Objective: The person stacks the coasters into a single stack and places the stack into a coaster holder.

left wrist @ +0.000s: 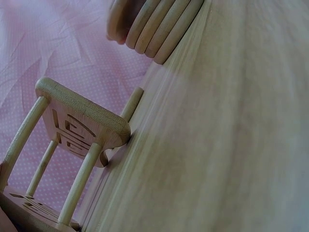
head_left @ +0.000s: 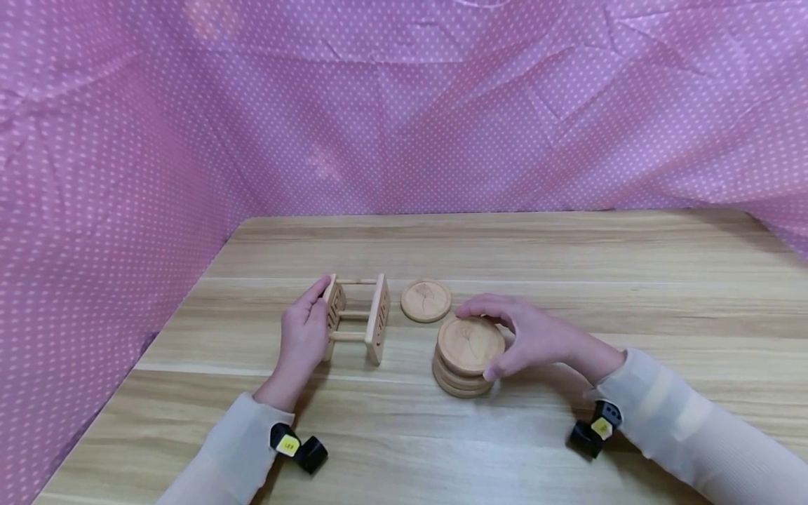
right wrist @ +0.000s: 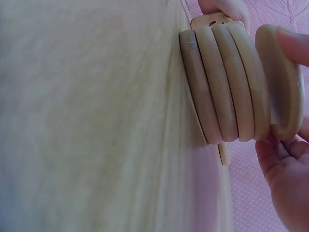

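A wooden coaster rack (head_left: 378, 319), two cut-out side panels joined by round rods, stands left of centre on the table. My left hand (head_left: 304, 333) holds its left panel, with fingers along the outer face; the left wrist view shows the rack's far panel (left wrist: 84, 116) up close. To the right is a stack of round wooden coasters (head_left: 456, 386). Over it, my right hand (head_left: 527, 330) pinches the top coaster (head_left: 470, 345) by its edge between thumb and fingers. The right wrist view shows this coaster (right wrist: 285, 87) tilted, with a gap between it and the stack (right wrist: 224, 84).
Another round coaster (head_left: 426, 301) with an engraved plant design lies flat behind the stack, between rack and right hand. The light wooden table (head_left: 543, 245) ends at a pink dotted cloth (head_left: 391, 140) behind and to the left.
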Action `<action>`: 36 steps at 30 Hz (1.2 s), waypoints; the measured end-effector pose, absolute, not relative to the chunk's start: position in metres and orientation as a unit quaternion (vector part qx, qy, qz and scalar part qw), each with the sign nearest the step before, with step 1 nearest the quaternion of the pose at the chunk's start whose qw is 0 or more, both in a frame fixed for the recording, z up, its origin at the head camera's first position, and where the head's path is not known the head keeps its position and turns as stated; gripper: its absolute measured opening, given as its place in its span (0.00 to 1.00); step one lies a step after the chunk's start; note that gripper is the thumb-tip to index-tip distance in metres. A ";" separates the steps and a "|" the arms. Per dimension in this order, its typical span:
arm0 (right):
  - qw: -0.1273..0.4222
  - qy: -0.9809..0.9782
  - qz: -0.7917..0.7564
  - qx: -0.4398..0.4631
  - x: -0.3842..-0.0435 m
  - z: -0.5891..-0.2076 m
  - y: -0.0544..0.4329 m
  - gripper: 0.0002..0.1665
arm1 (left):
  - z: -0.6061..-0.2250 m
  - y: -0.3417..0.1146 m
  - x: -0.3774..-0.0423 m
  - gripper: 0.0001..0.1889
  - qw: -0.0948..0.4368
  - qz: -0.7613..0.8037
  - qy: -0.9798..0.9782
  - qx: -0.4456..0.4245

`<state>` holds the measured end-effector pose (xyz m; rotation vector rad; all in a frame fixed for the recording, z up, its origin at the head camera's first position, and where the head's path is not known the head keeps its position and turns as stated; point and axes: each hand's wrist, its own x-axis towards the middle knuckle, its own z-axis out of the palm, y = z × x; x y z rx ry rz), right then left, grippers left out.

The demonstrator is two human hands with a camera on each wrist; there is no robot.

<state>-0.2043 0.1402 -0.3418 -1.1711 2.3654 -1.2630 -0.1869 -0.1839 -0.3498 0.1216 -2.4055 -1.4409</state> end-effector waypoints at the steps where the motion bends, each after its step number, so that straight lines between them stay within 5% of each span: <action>1: 0.110 0.803 -0.429 -0.399 -0.204 -0.342 0.140 0.49 | -0.350 -0.184 -0.187 0.21 0.166 -0.506 -0.845 0.042; 36: 0.150 0.806 -0.403 -0.408 -0.206 -0.347 0.141 0.53 | -0.352 -0.185 -0.188 0.21 0.169 -0.503 -0.846 0.043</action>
